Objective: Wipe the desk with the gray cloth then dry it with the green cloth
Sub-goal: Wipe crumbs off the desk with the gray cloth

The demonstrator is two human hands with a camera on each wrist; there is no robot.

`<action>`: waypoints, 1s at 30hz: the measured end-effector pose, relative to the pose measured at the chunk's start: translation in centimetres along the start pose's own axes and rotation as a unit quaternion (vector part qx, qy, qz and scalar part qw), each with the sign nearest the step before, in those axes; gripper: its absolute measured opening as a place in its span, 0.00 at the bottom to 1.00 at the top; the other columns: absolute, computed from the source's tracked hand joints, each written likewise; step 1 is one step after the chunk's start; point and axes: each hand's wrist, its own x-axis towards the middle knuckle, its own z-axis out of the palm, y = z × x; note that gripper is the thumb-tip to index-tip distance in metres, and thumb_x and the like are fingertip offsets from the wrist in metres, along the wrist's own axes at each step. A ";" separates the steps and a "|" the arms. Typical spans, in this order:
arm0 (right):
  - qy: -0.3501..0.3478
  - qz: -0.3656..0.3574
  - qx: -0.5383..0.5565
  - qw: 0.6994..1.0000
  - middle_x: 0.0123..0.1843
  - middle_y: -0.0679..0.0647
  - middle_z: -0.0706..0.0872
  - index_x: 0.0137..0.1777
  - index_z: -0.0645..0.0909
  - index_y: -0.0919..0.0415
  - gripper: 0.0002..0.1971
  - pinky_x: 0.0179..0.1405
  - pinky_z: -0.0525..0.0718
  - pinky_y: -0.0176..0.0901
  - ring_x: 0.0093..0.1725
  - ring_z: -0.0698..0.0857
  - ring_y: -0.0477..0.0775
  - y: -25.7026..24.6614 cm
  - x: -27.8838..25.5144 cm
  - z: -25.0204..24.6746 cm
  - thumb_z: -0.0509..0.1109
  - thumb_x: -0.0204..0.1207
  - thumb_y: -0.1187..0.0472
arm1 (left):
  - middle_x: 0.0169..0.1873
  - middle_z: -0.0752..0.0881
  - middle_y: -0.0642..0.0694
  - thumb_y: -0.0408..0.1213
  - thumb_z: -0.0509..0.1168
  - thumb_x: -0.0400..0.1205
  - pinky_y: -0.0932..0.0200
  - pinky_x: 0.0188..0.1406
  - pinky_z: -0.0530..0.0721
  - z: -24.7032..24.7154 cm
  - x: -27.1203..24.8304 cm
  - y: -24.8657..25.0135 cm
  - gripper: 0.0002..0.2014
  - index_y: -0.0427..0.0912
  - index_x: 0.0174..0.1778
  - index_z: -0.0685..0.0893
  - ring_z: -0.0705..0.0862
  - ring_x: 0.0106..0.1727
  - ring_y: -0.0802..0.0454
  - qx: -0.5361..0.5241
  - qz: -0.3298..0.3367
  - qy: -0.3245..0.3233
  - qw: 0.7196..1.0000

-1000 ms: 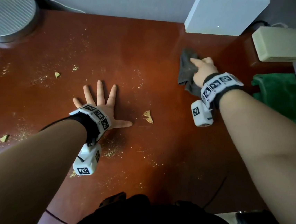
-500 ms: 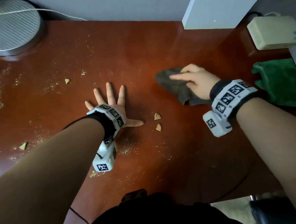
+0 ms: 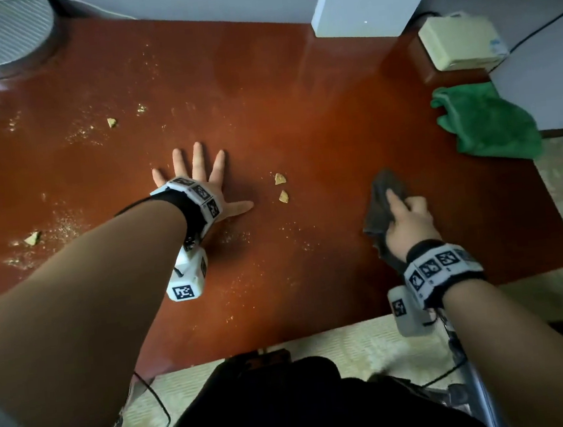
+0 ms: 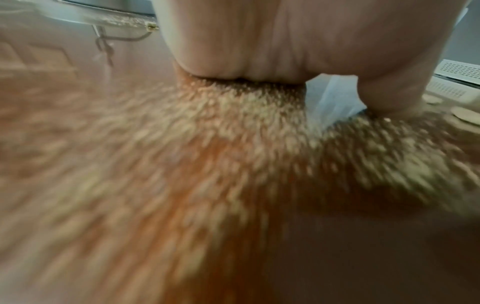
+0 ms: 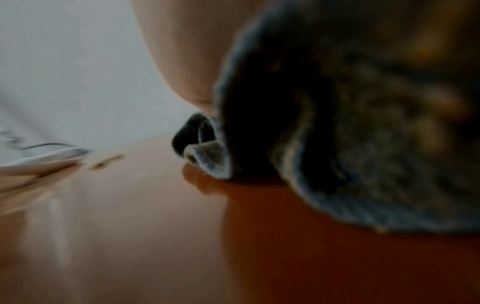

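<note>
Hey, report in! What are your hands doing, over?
Left hand flat on desk, fingers spread. Right hand holds gray cloth against desk. Green cloth unused at right edge. Crumbs ahead.

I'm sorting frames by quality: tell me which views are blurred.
Head view: sharp, with glare on the glossy red-brown desk. Left wrist view: fine yellow crumbs smeared by blur. Right wrist view: crumpled gray cloth soft and dark.
</note>
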 end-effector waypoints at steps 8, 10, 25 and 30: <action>0.018 -0.159 0.072 0.984 0.74 0.55 0.62 0.80 0.61 0.47 0.29 0.68 0.71 0.47 0.68 0.73 0.61 -2.6 -3.0 1.0 0.54 0.81 0.69 | 0.79 0.26 0.47 0.74 0.45 0.74 0.35 0.78 0.37 5.7 -6.2 -1.7 0.46 0.59 0.79 0.29 0.30 0.80 0.39 0.027 0.008 -0.014 0.999; 0.082 -0.030 0.111 0.990 0.75 0.57 0.61 0.80 0.60 0.47 0.30 0.70 0.71 0.51 0.70 0.71 0.64 -0.6 -2.0 -0.5 0.56 0.80 0.70 | 0.79 0.26 0.47 0.75 0.45 0.73 0.36 0.78 0.37 6.6 -7.0 -2.3 0.46 0.60 0.78 0.29 0.30 0.80 0.39 0.026 0.007 -0.010 1.000; 0.039 -0.166 0.118 0.978 0.67 0.59 0.67 0.78 0.66 0.52 0.28 0.67 0.65 0.34 0.65 0.74 0.61 -4.2 -3.6 1.3 0.56 0.79 0.72 | 0.77 0.23 0.50 0.81 0.56 0.61 0.26 0.75 0.42 4.9 -6.5 -1.2 0.58 0.64 0.76 0.25 0.30 0.80 0.34 -0.010 -0.038 -0.031 0.999; 0.063 0.150 0.115 0.980 0.79 0.64 0.56 0.82 0.53 0.54 0.31 0.76 0.67 0.56 0.75 0.65 0.69 -0.1 3.5 -3.6 0.57 0.81 0.68 | 0.76 0.20 0.50 0.80 0.59 0.60 0.25 0.74 0.41 4.4 -5.7 -1.1 0.61 0.64 0.75 0.24 0.28 0.79 0.34 -0.016 -0.040 -0.047 0.998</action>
